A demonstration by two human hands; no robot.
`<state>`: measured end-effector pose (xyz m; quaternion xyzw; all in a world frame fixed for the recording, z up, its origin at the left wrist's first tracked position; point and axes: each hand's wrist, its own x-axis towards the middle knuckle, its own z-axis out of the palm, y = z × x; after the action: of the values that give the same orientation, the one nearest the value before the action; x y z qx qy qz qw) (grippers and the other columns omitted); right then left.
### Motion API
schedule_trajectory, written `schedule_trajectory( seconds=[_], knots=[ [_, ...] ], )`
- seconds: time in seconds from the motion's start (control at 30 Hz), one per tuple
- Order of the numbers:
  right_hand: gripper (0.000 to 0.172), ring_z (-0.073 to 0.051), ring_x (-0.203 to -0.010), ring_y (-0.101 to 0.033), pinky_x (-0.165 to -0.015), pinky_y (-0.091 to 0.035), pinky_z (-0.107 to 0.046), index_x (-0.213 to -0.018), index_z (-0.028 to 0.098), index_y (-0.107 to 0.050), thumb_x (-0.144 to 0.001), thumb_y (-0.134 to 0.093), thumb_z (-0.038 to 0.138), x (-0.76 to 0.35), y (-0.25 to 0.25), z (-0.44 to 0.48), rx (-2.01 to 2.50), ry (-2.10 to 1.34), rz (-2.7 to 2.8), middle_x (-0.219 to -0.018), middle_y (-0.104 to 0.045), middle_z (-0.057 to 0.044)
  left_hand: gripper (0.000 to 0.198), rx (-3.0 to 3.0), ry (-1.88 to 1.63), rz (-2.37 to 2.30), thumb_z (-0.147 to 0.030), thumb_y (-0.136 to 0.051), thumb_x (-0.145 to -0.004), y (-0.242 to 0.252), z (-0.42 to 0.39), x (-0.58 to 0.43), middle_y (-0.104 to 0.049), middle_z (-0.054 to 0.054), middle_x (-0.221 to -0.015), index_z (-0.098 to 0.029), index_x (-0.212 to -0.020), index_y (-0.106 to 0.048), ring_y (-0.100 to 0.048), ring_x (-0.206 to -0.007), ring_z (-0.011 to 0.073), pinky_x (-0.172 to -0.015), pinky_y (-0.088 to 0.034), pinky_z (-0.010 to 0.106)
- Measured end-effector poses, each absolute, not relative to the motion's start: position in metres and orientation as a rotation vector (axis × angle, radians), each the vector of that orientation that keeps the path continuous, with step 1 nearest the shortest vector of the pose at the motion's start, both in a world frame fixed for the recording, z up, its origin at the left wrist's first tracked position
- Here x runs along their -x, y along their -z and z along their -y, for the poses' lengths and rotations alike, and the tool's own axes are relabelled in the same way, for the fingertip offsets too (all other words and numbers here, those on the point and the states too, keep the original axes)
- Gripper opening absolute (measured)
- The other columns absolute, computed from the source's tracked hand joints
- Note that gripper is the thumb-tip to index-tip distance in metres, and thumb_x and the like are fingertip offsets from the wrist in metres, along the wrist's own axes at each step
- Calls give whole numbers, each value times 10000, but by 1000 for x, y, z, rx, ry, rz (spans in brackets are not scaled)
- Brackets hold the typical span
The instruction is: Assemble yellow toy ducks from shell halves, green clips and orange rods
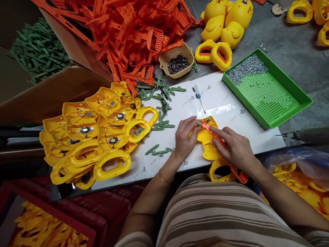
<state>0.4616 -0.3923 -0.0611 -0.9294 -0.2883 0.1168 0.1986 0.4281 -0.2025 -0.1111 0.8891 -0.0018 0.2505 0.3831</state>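
Observation:
A yellow plastic shell half with a loop handle (pixel 211 150) lies at the table's front edge, the handle reaching over toward my body. An orange plastic lever (pixel 206 125) lies lengthwise in it, with green ends showing at both sides of its top. My left hand (pixel 185 139) is closed at the shell's upper left, thumb and fingers pinched about a green plastic piece (pixel 198 124). My right hand (pixel 233 146) grips the orange lever from the right, index finger stretched along its top. Its lower fingers are partly hidden.
Stacked yellow shells (pixel 84 130) with wired speakers stand left, beside scattered green pieces (pixel 160 124). Behind are heaped orange levers (pixel 123 34) and a basket (pixel 177 73) of dark springs or pins. A screwdriver (pixel 199 96) lies ahead; a green tray (pixel 288 118) holds screws. An electric driver (pixel 308 135) is right.

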Motion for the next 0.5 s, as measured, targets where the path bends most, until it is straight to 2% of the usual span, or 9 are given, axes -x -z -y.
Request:
schedule_trajectory(
  seconds=[0.13,0.23,0.33,0.43,0.5],
  knots=[
    [415,-138,-633,-594,-556,-405,-270,-1341,234,-596,-957,-491,352,-461,61,392,2506,-359,800,-908,-640,-33,176,-2243,-650,-44,-176,-605,-916,113,206,-428,-721,89,-1073,-167,-1068,-693,-660,-1038,189,-913,-560,351],
    [389,-135,-594,-583,-517,-393,-271,-1292,220,-633,-936,-515,326,-458,62,388,2528,-307,790,-929,-633,-52,191,-2208,-632,-72,-218,-593,-929,114,209,-427,-703,85,-1089,-184,-1082,-702,-652,-1045,187,-914,-563,352],
    [377,-175,-633,-620,-477,-381,-280,-1268,166,-629,-931,-522,297,-453,62,383,2545,-273,801,-904,-655,-65,218,-2176,-614,-97,-280,-635,-906,114,213,-428,-676,93,-1113,-184,-1089,-704,-640,-1053,197,-918,-556,360],
    [367,-164,-680,-651,-536,-470,-274,-1260,138,-587,-917,-564,265,-445,60,385,2348,-320,742,-916,-672,-54,267,-2135,-592,-147,-331,-727,-834,114,215,-429,-659,83,-1065,-179,-1052,-707,-640,-1022,196,-918,-551,356],
    [299,-127,-668,-654,-591,-519,-256,-1191,150,-599,-912,-588,260,-438,60,390,2186,-385,685,-970,-668,-57,245,-2108,-570,-176,-326,-723,-838,113,216,-430,-650,74,-1054,-185,-1038,-704,-640,-1021,188,-922,-547,350]
  ],
)
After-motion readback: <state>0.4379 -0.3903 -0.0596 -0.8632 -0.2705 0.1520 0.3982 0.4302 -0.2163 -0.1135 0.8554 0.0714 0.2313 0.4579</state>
